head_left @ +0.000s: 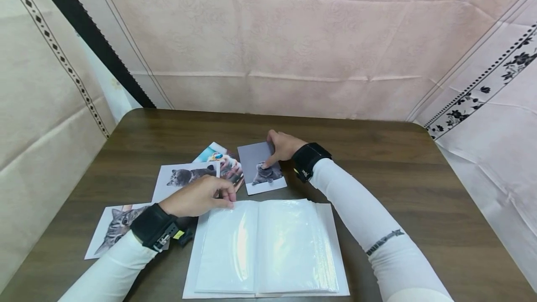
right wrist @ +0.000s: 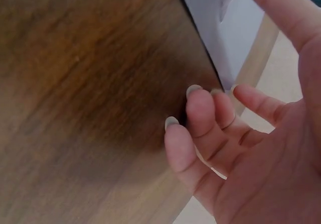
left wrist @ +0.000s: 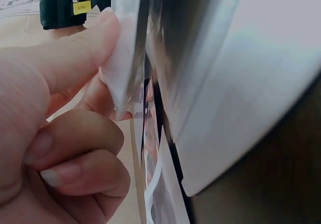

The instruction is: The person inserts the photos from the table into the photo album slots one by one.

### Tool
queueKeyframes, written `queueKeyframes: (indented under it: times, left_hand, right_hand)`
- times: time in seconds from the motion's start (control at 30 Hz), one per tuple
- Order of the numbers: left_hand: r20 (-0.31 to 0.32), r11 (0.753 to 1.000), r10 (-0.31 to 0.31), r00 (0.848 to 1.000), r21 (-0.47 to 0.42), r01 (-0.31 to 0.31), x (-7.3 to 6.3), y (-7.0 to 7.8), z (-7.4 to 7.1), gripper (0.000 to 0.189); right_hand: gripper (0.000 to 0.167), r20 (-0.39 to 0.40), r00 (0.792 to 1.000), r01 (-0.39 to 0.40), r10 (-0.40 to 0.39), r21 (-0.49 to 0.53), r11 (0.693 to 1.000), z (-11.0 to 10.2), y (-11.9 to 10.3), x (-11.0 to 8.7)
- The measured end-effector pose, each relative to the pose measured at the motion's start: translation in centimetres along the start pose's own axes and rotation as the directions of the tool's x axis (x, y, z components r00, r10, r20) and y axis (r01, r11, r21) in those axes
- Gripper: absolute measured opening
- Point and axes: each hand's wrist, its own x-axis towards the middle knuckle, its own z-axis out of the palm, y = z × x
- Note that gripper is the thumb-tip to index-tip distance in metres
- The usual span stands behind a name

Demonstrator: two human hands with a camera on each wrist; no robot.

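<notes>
My left hand (head_left: 205, 197) pinches the top left corner of a clear plastic page in the open photo album (head_left: 341, 269). In the left wrist view, thumb and fingers (left wrist: 108, 33) press together on the plastic page (left wrist: 131, 38). Beyond the album, my right hand (head_left: 285, 145) is spread over a photo of a grey kitten on a grey background (head_left: 251, 160). Its thumb touches the print. In the right wrist view, the other fingertips (right wrist: 200, 108) lie loosely bent on the wood beside the edge of the photo (right wrist: 215, 33).
Left of the kitten photo lies a colourful print (head_left: 214, 153), partly under a white-bordered photo of a grey cat (head_left: 168, 178). Nearer me, a tabby cat photo (head_left: 105, 232) sits partly beneath my left wrist. Cloth hangs (head_left: 268, 50) behind the wooden table (head_left: 398, 176).
</notes>
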Motion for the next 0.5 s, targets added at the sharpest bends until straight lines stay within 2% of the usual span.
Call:
queueKeyframes:
  times: [0.2,0.5]
  left_hand:
    - [-0.001,1.000,-0.015,1.000,-0.017,0.015,0.1,0.1,0.0,0.011]
    - [0.006,0.999,0.000,1.000,-0.036,0.000,0.1,0.2,0.2,0.010]
  right_hand:
    - [0.088,0.000,0.999,-0.044,0.044,-0.038,0.998,0.2,0.1,1.2]
    - [0.099,-0.005,0.997,-0.079,0.079,-0.034,0.996,0.5,0.4,1.7]
